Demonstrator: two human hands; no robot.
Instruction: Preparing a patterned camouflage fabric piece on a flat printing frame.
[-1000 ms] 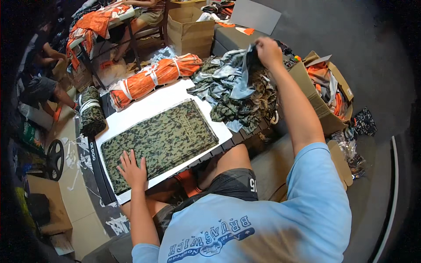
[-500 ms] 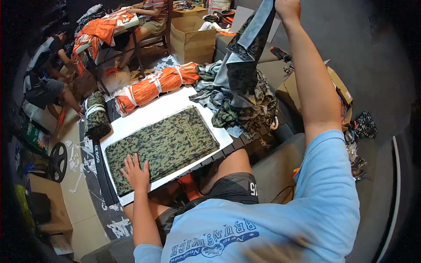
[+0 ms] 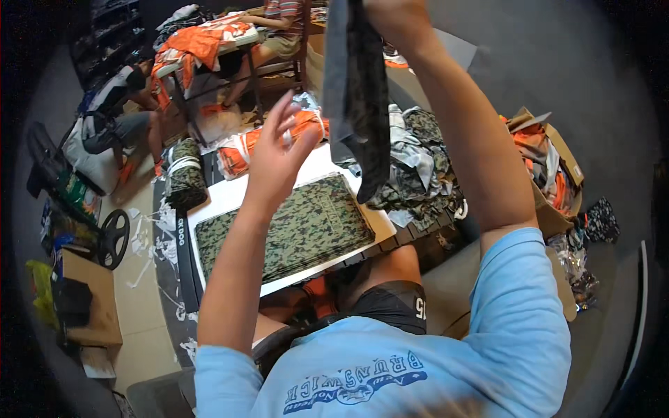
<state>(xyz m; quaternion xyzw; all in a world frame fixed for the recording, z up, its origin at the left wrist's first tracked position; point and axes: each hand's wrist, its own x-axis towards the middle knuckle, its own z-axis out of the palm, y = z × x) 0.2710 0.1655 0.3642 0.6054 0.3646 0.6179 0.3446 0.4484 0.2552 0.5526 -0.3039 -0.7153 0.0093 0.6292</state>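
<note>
High up at the top edge, my right hand [image 3: 403, 26] grips a long camouflage cloth piece [image 3: 367, 97], which hangs down with a pale grey-blue side showing. My left hand [image 3: 279, 157] is raised beside it, fingers spread and holding nothing, apart from the cloth. Below lies a flat stack of green camouflage cloth pieces [image 3: 306, 226] on a white board [image 3: 217, 200]; my left forearm hides part of both. Behind the hanging piece sits a crumpled heap of camouflage cloth [image 3: 421, 164].
An orange cloth bundle [image 3: 233, 155] and a rolled camouflage bundle [image 3: 185, 174], both tied with white strips, lie beyond the board. Two people [image 3: 111, 118] work at the back left around a table with orange cloth [image 3: 198, 49]. An open carton [image 3: 550, 167] stands at right.
My left hand has lifted off the stack and risen toward the hanging cloth. The right hand has pulled the camouflage piece up from the heap and leftward. The view has shifted.
</note>
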